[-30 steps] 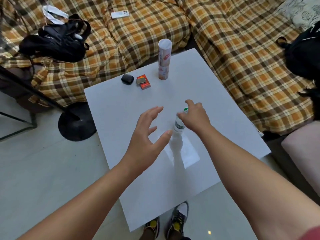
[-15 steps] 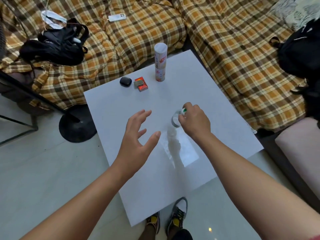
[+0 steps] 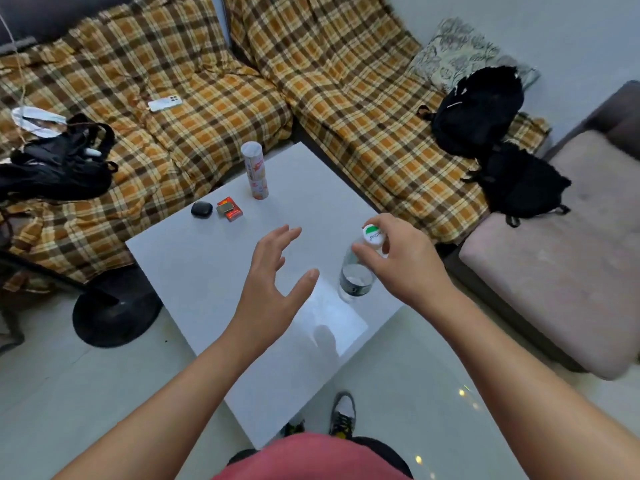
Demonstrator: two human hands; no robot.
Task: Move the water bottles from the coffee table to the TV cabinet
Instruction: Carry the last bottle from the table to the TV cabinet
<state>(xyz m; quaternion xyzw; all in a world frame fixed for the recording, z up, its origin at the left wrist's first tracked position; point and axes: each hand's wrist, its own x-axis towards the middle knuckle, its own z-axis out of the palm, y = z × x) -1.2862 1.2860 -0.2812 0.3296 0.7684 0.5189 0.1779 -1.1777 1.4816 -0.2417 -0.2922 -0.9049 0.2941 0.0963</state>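
A clear water bottle (image 3: pixel 356 278) with a white and green cap hangs over the right side of the white coffee table (image 3: pixel 194 265). My right hand (image 3: pixel 401 261) grips it by the neck, just under the cap, and it looks lifted off the tabletop. My left hand (image 3: pixel 277 282) hovers over the table's middle, to the left of the bottle, with fingers spread and nothing in it. The TV cabinet is not in view.
On the table's far side stand a tall white and red tube (image 3: pixel 255 169), a black earbud case (image 3: pixel 202 209) and a red box (image 3: pixel 229 209). A plaid-covered sofa (image 3: pixel 346 98) wraps the table's far sides, with black bags (image 3: pixel 485 109) and a phone (image 3: pixel 164 103). A pink ottoman (image 3: pixel 561 271) sits right.
My right hand has carried the bottle to the right and raised it, towards the table's right edge. My left hand stayed open beside it. The view has swung to the right.
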